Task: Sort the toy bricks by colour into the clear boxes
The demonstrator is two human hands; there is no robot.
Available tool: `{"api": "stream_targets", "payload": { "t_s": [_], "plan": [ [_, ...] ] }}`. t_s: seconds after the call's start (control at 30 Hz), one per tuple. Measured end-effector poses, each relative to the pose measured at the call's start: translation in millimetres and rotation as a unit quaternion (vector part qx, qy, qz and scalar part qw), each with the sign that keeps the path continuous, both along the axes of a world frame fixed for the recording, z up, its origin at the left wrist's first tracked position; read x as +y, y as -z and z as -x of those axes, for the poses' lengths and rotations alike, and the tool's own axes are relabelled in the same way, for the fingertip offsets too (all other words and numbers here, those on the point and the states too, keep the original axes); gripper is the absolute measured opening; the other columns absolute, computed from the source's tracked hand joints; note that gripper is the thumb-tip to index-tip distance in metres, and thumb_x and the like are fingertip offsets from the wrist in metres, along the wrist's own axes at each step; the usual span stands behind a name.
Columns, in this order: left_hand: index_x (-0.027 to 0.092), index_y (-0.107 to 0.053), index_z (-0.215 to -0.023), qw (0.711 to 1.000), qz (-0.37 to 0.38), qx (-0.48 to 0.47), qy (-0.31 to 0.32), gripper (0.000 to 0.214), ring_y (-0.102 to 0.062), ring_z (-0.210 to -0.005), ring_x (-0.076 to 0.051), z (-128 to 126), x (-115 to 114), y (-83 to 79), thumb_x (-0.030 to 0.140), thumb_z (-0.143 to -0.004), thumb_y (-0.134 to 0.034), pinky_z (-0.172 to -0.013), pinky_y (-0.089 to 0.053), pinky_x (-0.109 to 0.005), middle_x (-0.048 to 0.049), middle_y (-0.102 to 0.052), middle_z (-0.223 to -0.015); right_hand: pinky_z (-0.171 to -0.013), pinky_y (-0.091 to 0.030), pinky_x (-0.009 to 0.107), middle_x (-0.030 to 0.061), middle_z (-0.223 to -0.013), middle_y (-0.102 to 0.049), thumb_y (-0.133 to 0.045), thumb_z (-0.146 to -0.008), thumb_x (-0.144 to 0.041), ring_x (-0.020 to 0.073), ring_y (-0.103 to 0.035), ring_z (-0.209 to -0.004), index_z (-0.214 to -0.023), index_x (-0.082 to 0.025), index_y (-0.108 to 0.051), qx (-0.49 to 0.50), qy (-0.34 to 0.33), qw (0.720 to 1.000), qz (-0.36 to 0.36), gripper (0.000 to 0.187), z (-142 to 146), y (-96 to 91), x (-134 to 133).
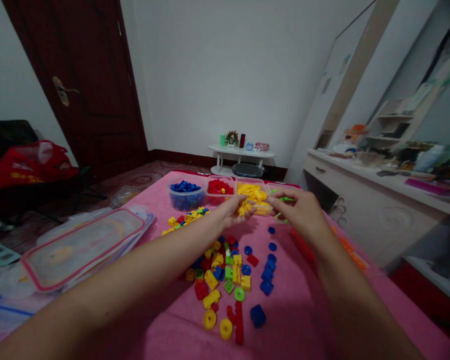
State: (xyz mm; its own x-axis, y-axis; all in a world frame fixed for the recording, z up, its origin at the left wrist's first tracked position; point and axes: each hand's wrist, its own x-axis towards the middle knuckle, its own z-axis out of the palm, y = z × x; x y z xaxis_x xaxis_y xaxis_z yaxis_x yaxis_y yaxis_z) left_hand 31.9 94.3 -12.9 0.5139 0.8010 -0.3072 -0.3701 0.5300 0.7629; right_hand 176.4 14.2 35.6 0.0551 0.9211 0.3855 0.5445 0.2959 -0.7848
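My left hand (235, 216) reaches to the front of a clear container of yellow blocks (252, 191), its fingers curled around several small yellow blocks (245, 208). Beside it, my right hand (298, 206) has thumb and fingers pinched at the container's right front corner; what they grip, if anything, is too small to make out. Partly behind the right hand stands a container with green pieces (285, 198). To the left are a clear container of red blocks (220, 188) and a round tub of blue blocks (186, 195).
Mixed loose blocks (219, 267) spread over the pink cloth (180, 325), with blue pieces (268, 275) in a line. Orange pieces (352, 255) lie right, beyond my right forearm. Stacked lids (86, 245) are at left. A white dresser (352, 185) stands right.
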Motion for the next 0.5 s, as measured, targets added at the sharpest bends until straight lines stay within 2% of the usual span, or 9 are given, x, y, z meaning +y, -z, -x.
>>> {"api": "stream_targets", "payload": {
  "t_s": [0.07, 0.13, 0.17, 0.2, 0.27, 0.3, 0.4, 0.5],
  "plan": [
    [0.009, -0.051, -0.106, 0.995, -0.085, 0.029, -0.046, 0.028, -0.056, -0.062, -0.010, -6, 28, -25.0, 0.030, -0.091, -0.039, -0.058, -0.048, -0.019, -0.0062, -0.059, -0.078, -0.044, -0.044, 0.022, 0.0032, -0.057, -0.063, -0.062, -0.070, -0.034, 0.0131, -0.057, -0.047, -0.075, -0.013, -0.064, 0.032, 0.015, 0.999, -0.011, 0.021, -1, -2.7, -1],
    [0.006, -0.050, -0.112, 0.975, -0.192, 0.106, -0.021, 0.046, -0.059, -0.078, -0.015, -6, 57, -43.2, 0.045, -0.091, -0.037, -0.069, -0.048, -0.027, -0.0108, -0.060, -0.092, -0.044, -0.044, 0.023, 0.0036, -0.057, -0.063, -0.063, -0.069, -0.034, 0.0130, -0.057, -0.047, -0.073, -0.013, -0.064, 0.036, 0.017, 0.999, -0.020, 0.021, 1, -2.2, -2],
    [0.006, -0.050, -0.115, 0.951, -0.259, 0.170, -0.018, 0.051, -0.058, -0.086, -0.018, -2, 70, -47.3, 0.048, -0.090, -0.036, -0.073, -0.046, -0.028, -0.0129, -0.060, -0.100, -0.044, -0.044, 0.023, 0.0038, -0.058, -0.063, -0.062, -0.069, -0.034, 0.0132, -0.058, -0.047, -0.073, -0.013, -0.064, 0.028, 0.016, 0.999, -0.025, 0.021, 1, -0.9, -1],
    [0.008, -0.051, -0.116, 0.912, -0.322, 0.251, -0.037, 0.050, -0.056, -0.093, -0.019, 4, 81, -47.7, 0.047, -0.090, -0.037, -0.076, -0.044, -0.028, -0.0134, -0.059, -0.105, -0.045, -0.045, 0.023, 0.0039, -0.058, -0.063, -0.062, -0.070, -0.034, 0.0133, -0.058, -0.048, -0.072, -0.013, -0.064, 0.016, 0.015, 0.999, -0.030, 0.021, 1, 1.0, 0],
    [0.013, -0.057, -0.113, 0.804, -0.408, 0.429, -0.056, 0.038, -0.053, -0.099, -0.020, 19, 100, -38.1, 0.039, -0.086, -0.048, -0.079, -0.041, -0.026, -0.0113, -0.060, -0.109, -0.046, -0.045, 0.023, 0.0042, -0.059, -0.064, -0.060, -0.071, -0.034, 0.0134, -0.058, -0.049, -0.071, -0.013, -0.065, -0.016, 0.014, 0.999, -0.039, 0.021, -2, 4.9, 3],
    [0.012, -0.062, -0.105, 0.782, -0.409, 0.467, -0.056, 0.032, -0.052, -0.100, -0.021, 28, 108, -29.4, 0.029, -0.079, -0.058, -0.081, -0.040, -0.027, -0.0114, -0.062, -0.105, -0.047, -0.045, 0.023, 0.0042, -0.059, -0.064, -0.060, -0.072, -0.033, 0.0135, -0.059, -0.050, -0.072, -0.014, -0.065, -0.029, 0.017, 0.999, -0.043, 0.020, -4, 6.4, 5],
    [0.012, -0.069, -0.080, 0.761, -0.402, 0.508, -0.036, 0.019, -0.052, -0.095, -0.024, 49, 122, 0.9, 0.009, -0.060, -0.067, -0.082, -0.038, -0.029, -0.0099, -0.066, -0.086, -0.048, -0.045, 0.024, 0.0046, -0.061, -0.065, -0.059, -0.072, -0.032, 0.0141, -0.059, -0.051, -0.073, -0.014, -0.066, -0.050, 0.031, 0.997, -0.043, 0.020, -10, 7.9, 8],
    [0.015, -0.070, -0.072, 0.764, -0.396, 0.509, -0.021, 0.022, -0.052, -0.091, -0.023, 57, 131, 21.2, 0.003, -0.054, -0.065, -0.080, -0.038, -0.029, -0.0073, -0.066, -0.080, -0.048, -0.045, 0.024, 0.0053, -0.061, -0.065, -0.059, -0.072, -0.033, 0.0149, -0.060, -0.052, -0.074, -0.014, -0.067, -0.053, 0.042, 0.997, -0.041, 0.020, -12, 7.0, 9]
  ]
}}
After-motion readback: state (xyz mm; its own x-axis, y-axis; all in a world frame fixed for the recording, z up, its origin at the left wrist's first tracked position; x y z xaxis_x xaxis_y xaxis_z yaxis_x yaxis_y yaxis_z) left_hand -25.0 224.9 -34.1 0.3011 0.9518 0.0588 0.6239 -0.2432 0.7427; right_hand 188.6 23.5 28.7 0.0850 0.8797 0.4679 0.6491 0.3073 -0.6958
